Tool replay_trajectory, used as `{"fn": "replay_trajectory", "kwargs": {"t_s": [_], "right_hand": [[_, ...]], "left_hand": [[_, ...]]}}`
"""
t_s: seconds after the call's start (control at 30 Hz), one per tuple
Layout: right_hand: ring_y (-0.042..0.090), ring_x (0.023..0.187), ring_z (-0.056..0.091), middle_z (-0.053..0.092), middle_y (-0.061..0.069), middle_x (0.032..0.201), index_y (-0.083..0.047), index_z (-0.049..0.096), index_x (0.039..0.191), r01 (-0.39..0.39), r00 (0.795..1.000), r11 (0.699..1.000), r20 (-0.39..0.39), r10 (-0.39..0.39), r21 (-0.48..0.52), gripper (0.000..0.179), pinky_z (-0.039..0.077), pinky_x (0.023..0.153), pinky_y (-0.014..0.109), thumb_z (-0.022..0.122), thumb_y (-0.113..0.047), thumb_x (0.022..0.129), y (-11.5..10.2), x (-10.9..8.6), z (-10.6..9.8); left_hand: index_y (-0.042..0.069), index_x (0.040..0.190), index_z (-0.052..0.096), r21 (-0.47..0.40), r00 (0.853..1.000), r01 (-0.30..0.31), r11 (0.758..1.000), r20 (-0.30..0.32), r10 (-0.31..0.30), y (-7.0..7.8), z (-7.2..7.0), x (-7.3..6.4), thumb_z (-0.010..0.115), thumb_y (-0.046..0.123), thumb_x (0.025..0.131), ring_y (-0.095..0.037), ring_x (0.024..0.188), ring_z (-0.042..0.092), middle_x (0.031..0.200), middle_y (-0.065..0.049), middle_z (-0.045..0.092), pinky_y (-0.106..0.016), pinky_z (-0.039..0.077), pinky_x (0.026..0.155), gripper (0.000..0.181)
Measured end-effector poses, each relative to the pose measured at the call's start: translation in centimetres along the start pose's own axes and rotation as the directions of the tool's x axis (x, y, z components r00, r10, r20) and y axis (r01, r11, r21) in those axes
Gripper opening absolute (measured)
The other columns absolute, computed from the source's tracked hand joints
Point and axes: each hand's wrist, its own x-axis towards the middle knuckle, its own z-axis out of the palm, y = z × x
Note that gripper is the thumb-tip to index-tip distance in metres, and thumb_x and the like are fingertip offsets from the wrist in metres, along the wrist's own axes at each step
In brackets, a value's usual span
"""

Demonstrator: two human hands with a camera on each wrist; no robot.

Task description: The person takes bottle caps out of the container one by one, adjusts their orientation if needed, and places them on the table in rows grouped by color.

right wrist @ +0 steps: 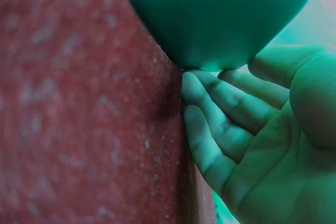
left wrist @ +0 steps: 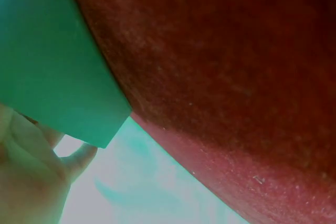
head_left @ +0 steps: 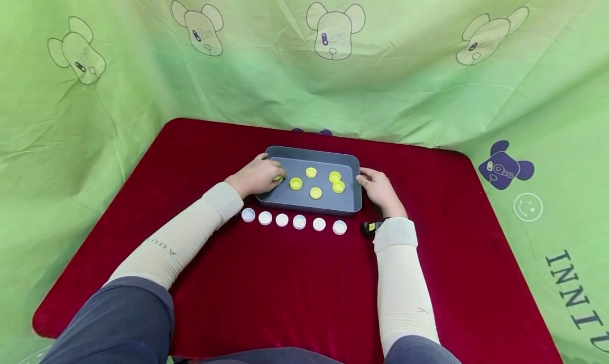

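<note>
A grey rectangular tray (head_left: pixel 314 207) holds several yellow bottle caps (head_left: pixel 296 184), two of them overlapping at its right side. My left hand (head_left: pixel 259 176) reaches over the tray's left wall. Its fingertips pinch a yellow bottle cap (head_left: pixel 278 178), mostly covered by the fingers. At the opposite end, my right hand (head_left: pixel 378 187) grips the tray's right wall, thumb at the rim and fingers along the outside. The right wrist view shows those fingers (right wrist: pixel 226 103) low against the red cloth, beside the tray's corner (right wrist: pixel 215 19).
In front of the tray, several white bottle caps (head_left: pixel 282 220) form a row on the red-covered table (head_left: pixel 285 285). A small black device (head_left: pixel 368 229) shows beside the right wrist. Green printed cloth (head_left: pixel 266 89) hangs behind and along the sides.
</note>
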Motion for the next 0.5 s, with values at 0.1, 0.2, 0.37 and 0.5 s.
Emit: {"fn": "replay_trajectory", "kwargs": {"t_s": [0.1,0.2,0.37,0.5], "right_hand": [[0.030,0.120,0.053,0.057,0.021,0.130,-0.001,0.043,0.145,-0.002,1.000,1.000,0.001,0.002,0.000,0.048,0.039,0.102,0.046,0.051,-0.021,0.102,-0.03,-0.02,0.02],[0.030,0.120,0.053,0.057,0.021,0.131,0.000,0.043,0.145,-0.001,1.000,1.000,0.002,0.001,-0.004,0.048,0.039,0.102,0.046,0.051,-0.021,0.102,-0.05,-0.04,0.06],[0.031,0.121,0.053,0.056,0.021,0.131,0.000,0.043,0.145,-0.008,1.000,1.000,0.003,0.008,-0.006,0.049,0.039,0.102,0.046,0.051,-0.021,0.102,0.03,0.05,0.05],[0.031,0.121,0.053,0.056,0.022,0.131,0.000,0.042,0.145,-0.010,1.000,1.000,0.005,0.010,-0.007,0.048,0.039,0.103,0.046,0.050,-0.020,0.102,0.17,0.11,0.06]], "left_hand": [[0.018,0.107,0.075,-0.005,1.000,-0.006,1.000,-0.008,0.006,0.04,0.01,-0.14,0.067,0.013,0.089,-0.014,0.104,0.060,0.103,0.001,0.069,-0.059,0.028,0.105,0.020],[0.017,0.107,0.075,-0.011,1.000,-0.010,1.000,-0.018,0.010,0.12,-0.08,-0.28,0.067,0.013,0.089,-0.015,0.105,0.060,0.104,0.001,0.068,-0.059,0.029,0.105,0.020],[0.016,0.106,0.075,-0.019,0.999,-0.021,1.000,-0.036,0.020,0.40,-0.51,-0.53,0.067,0.013,0.090,-0.015,0.104,0.060,0.103,0.002,0.069,-0.058,0.030,0.105,0.019],[0.015,0.107,0.075,-0.027,0.998,-0.034,0.999,-0.051,0.033,0.73,-0.94,-0.71,0.067,0.013,0.091,-0.015,0.106,0.060,0.103,0.002,0.069,-0.058,0.030,0.105,0.019]]}}
